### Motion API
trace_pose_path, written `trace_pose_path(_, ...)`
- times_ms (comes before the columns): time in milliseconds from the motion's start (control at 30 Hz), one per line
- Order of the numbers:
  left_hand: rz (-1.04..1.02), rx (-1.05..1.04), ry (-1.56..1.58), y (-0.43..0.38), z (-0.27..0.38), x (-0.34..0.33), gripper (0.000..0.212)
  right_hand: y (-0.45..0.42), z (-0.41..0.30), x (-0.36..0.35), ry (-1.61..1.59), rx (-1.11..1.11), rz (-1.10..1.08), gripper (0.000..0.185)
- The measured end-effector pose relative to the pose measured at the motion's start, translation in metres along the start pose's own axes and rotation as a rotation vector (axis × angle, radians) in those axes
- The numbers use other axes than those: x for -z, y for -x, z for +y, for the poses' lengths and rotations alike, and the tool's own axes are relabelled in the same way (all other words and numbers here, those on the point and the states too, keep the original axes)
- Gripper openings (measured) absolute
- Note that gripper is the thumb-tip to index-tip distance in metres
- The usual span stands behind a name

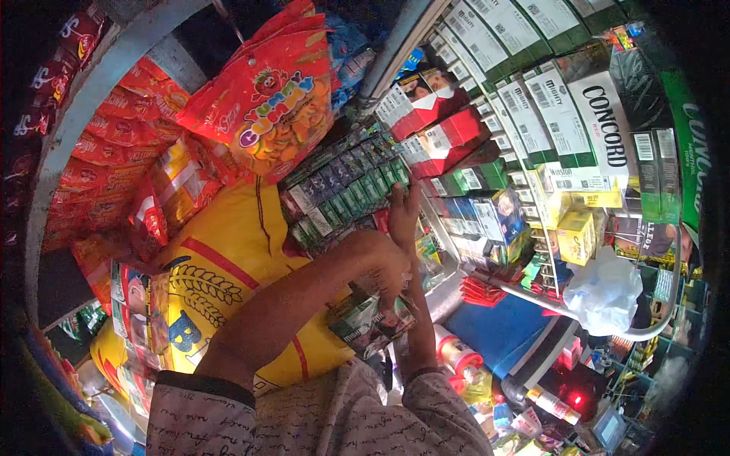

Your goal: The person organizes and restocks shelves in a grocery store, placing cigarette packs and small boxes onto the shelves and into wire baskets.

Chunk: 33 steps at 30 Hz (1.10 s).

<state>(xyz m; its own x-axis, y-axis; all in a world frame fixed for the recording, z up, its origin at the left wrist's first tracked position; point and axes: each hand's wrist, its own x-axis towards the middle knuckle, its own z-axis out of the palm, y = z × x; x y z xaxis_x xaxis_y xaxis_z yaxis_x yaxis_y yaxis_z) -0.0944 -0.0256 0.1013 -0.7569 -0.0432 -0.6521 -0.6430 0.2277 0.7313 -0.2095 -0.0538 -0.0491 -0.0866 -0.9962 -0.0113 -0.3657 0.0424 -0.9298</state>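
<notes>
My left hand [383,265] bends downward across my right forearm, its fingers on a green Mighty cigarette bundle [362,329] with dark pictures on it. Blur hides the exact grip. Farther up, my right hand [404,214] reaches to a wire rack, two fingers raised at the end of a row of green cigarette packs [356,199]. Its palm is turned away, and whether it grips a pack is hidden. Blue and dark packs stand in the row behind. Below the rack, a large yellow sack [228,251] with a printed wheat ear lies under my left forearm.
A red gummy candy bag [279,97] hangs above the sack, with red snack packets [114,154] at left. Cigarette cartons [559,114] fill wire shelves at right. A white plastic bag [604,293] hangs on a metal rail. Jars with red lids [459,356] stand lower right.
</notes>
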Motion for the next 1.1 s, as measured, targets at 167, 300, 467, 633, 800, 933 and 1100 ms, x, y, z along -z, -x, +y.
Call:
trace_pose_path(167,0.07,-0.04,-0.073,0.005,0.006,0.0,0.077,-0.011,0.004,0.008,-0.002,0.122,-0.048,0.037)
trace_pose_path(300,0.015,0.001,-0.037,0.013,-0.011,0.001,0.067,0.0,-0.029,0.032,0.025,0.1,-0.109,0.042)
trace_pose_path(467,0.299,-0.049,0.18,0.034,-0.047,0.018,0.062,0.069,-0.06,0.112,-0.403,-0.118,-0.506,0.07)
trace_pose_path(633,0.749,-0.237,0.367,0.037,-0.032,0.026,0.06,0.111,-0.084,0.081,-0.53,-0.26,-0.058,0.055)
trace_pose_path(800,0.874,-0.119,0.515,0.039,-0.012,0.026,0.077,0.108,-0.101,0.065,-0.815,-0.206,0.204,0.042)
trace_pose_path(933,0.756,-0.257,0.718,0.049,-0.004,0.021,0.076,0.105,-0.103,0.075,-0.654,-0.148,0.278,0.036)
trace_pose_path(1100,0.661,-0.45,0.579,0.057,-0.027,0.031,0.062,0.098,-0.053,0.116,-0.272,0.164,0.387,0.038)
